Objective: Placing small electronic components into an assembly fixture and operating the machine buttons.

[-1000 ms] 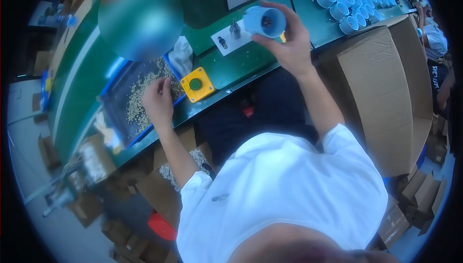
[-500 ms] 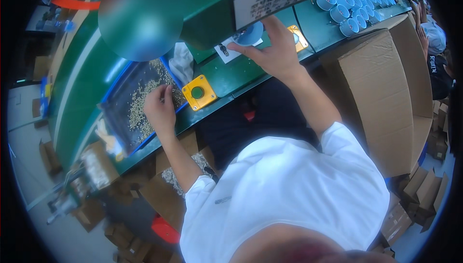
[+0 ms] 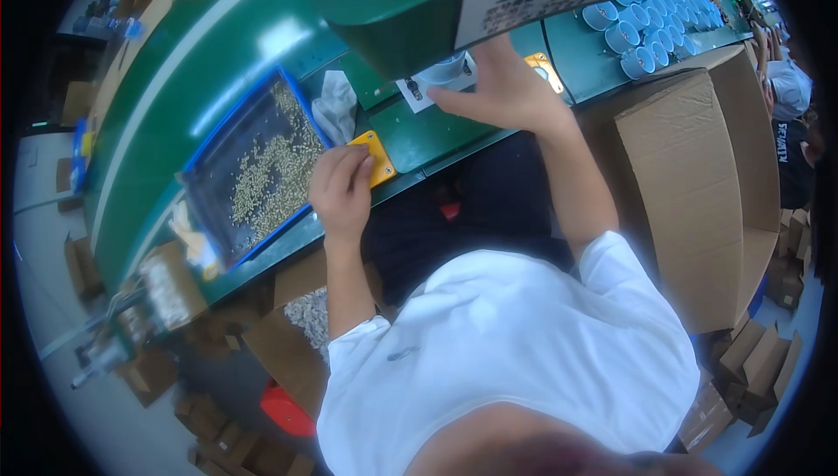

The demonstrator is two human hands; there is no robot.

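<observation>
My left hand (image 3: 342, 188) rests over a yellow push-button box (image 3: 381, 162), fingers bunched together; the button is covered and I cannot make out anything in the fingers. Under the green machine head (image 3: 393, 31), my right hand (image 3: 511, 92) spans a light blue bowl (image 3: 443, 70), thumb on its near side. The machine hides the other fingertips and much of the bowl. A white card (image 3: 417, 99) lies beneath the bowl. Left of my left hand stands a blue-rimmed tray (image 3: 209, 201) of small metal pieces (image 3: 271, 175).
A grey-white cloth (image 3: 336, 108) lies between tray and machine. A second yellow box (image 3: 546, 70) sits right of my right hand. Several light blue bowls (image 3: 624, 35) stand back right. A large open carton (image 3: 672, 184) flanks my right arm. Another person (image 3: 788, 88) is at far right.
My left hand has moved right, from above the metal pieces onto the yellow button box. My right hand stays by the bowl. The view has shifted; a blurred round shape at upper left is gone.
</observation>
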